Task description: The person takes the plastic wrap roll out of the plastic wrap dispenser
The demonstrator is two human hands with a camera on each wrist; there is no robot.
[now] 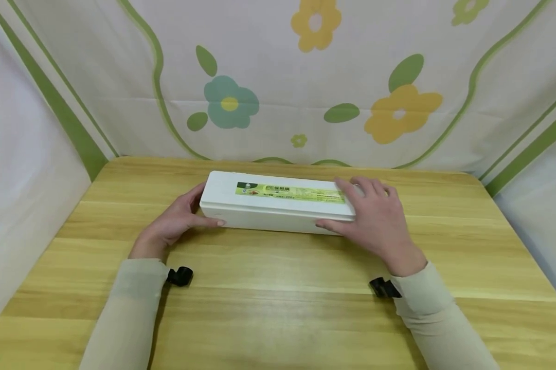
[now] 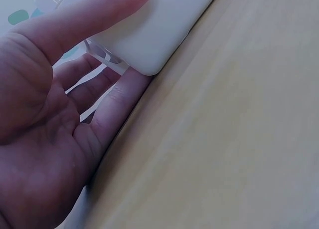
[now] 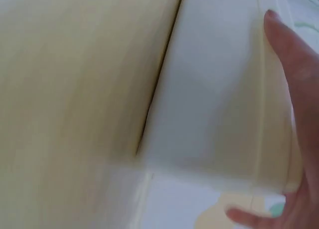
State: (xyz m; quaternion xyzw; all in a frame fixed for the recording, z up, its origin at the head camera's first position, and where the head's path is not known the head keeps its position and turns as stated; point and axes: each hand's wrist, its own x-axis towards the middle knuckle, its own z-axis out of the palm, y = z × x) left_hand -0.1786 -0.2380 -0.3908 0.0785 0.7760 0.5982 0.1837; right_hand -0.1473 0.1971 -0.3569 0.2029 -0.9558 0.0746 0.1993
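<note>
A long white cling film box (image 1: 278,218) with a green and yellow label (image 1: 289,192) on its lid lies crosswise on the wooden table. At its left end my left hand (image 1: 178,218) grips it, thumb against the front face and fingers around the end. In the left wrist view the lowest finger (image 2: 119,99) runs low at the box's bottom corner, close over the tabletop. My right hand (image 1: 375,213) holds the right end, with fingers over the lid and thumb at the front upper edge. The right wrist view shows that thumb (image 3: 291,49) along the lid seam.
The wooden table (image 1: 268,308) extends in front of the box and to both sides. A white curtain (image 1: 278,133) with printed flowers hangs behind its back edge. Black wrist mounts (image 1: 181,276) sit at both sleeve cuffs.
</note>
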